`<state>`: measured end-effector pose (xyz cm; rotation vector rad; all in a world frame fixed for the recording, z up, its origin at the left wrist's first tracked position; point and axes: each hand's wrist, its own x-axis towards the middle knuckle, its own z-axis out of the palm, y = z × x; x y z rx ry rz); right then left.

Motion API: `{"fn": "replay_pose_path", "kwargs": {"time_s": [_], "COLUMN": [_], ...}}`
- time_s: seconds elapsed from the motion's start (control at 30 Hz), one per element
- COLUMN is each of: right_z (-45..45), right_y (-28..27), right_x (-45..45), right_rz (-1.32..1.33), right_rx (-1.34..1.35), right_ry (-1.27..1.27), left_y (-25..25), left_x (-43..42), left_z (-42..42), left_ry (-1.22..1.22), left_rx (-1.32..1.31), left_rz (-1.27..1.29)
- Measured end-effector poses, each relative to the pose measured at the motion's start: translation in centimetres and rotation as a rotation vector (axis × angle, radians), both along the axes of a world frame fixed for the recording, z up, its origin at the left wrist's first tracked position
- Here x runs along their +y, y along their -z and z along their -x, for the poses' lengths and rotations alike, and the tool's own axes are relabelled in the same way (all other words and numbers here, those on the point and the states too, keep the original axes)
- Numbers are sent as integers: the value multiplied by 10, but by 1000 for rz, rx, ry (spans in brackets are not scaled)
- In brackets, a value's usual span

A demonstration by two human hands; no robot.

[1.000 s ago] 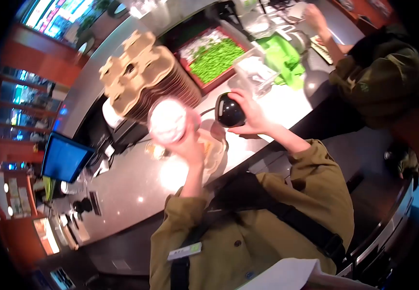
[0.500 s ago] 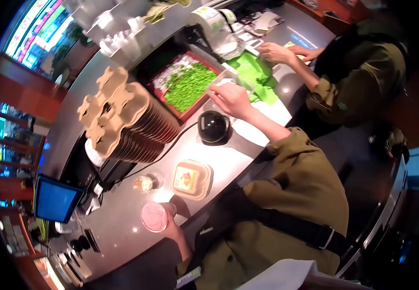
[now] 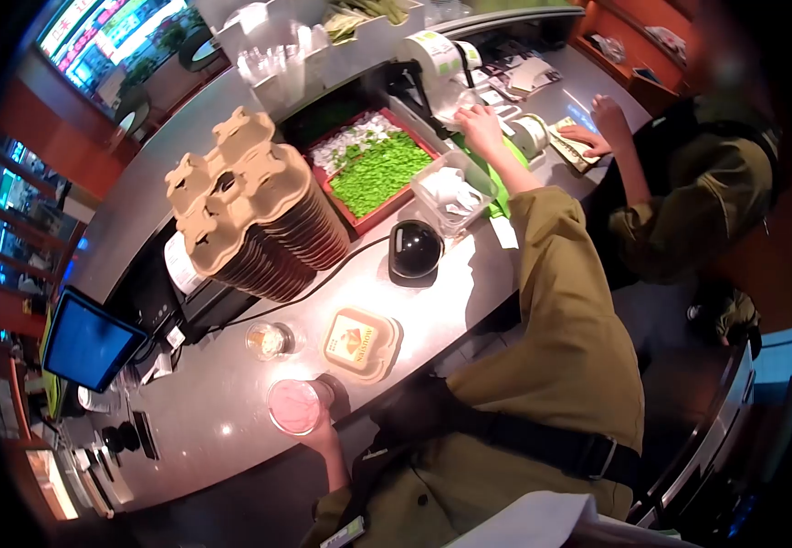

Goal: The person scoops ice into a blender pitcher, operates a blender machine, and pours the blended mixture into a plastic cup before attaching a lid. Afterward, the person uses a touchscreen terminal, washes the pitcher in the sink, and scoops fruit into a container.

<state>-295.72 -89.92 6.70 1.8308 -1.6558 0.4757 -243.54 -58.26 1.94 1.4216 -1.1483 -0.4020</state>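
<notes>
At the counter's near edge, my left hand (image 3: pixel 325 437) is wrapped round a clear cup of pink drink (image 3: pixel 293 407). Just beyond it sit a small clear cup with pale contents (image 3: pixel 270 341) and a closed cardboard food box (image 3: pixel 359 342) with a printed label. My right hand (image 3: pixel 480 131) reaches far out, its fingers bent at a clear plastic piece (image 3: pixel 453 99) below a white-and-green printed roll (image 3: pixel 434 55). What the fingertips grip cannot be made out. Below my right forearm is a clear tub (image 3: pixel 451 194) with white items.
A tall stack of cardboard cup carriers (image 3: pixel 241 205) stands beside a red tray (image 3: pixel 359 224) of green and white packets. A round black device (image 3: pixel 416 249) trails a cable. At right a co-worker's hands (image 3: pixel 587 140) are over a paper item. A blue screen (image 3: pixel 96 342) stands at left.
My right hand has moved from above the clear tub to the plastic piece under the printed roll. A co-worker's hand has lifted and drawn back. My left hand still holds the cup.
</notes>
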Motion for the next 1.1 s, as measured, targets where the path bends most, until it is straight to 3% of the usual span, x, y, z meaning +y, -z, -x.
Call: {"fn": "replay_pose_path", "kwargs": {"time_s": [0.07,0.1,0.33,0.4,0.43,0.47,0.57,0.6,0.63,0.67,0.73,0.8,0.83,0.87,0.93,1.1], "right_z": [3,6,-6,-14,-64,-60,-185,-230,-263,-293,-363,-412,-438,-461,-495,-522], "right_y": [-10,-14,-62,-72,-63,-86,-136,-142,-141,-130,-123,-118,-117,-115,-90,-38], "right_x": [3,6,24,37,40,58,131,166,188,210,222,220,218,211,188,144], "right_rz": [-186,-49,-162,-170,-317,-334,-730,-955,-1205,-1319,-1592,-1545,-1486,-1423,-1255,-1069], "right_rx": [66,75,-197,-230,-241,-200,-214,-437,-257,-186,-323,-444,-543,-639,-645,-543], "right_ry": [78,21,-30,-73,-116,-138,-463,-681,-828,-1037,-1373,-1487,-1401,-1315,-1288,-1341], "left_y": [6,12,48,59,58,62,14,-1,-10,-12,20,44,49,45,14,-40], "left_x": [3,3,6,22,39,23,6,1,3,6,13,34,46,55,57,27], "left_z": [-6,-13,-51,-76,-92,-90,-64,-57,-54,-54,-67,-74,-80,-87,-94,-102], "left_ry": [-13,-13,-185,-145,-119,-88,-76,-55,-36,-23,-44,-94,-115,-158,-249,-154], "left_rx": [-77,-99,-207,-53,-17,76,360,442,502,467,200,352,426,768,781,826], "left_rz": [7,-3,16,-219,-329,-346,-299,-273,-251,-216,-101,-150,-173,-146,-129,-195]}}
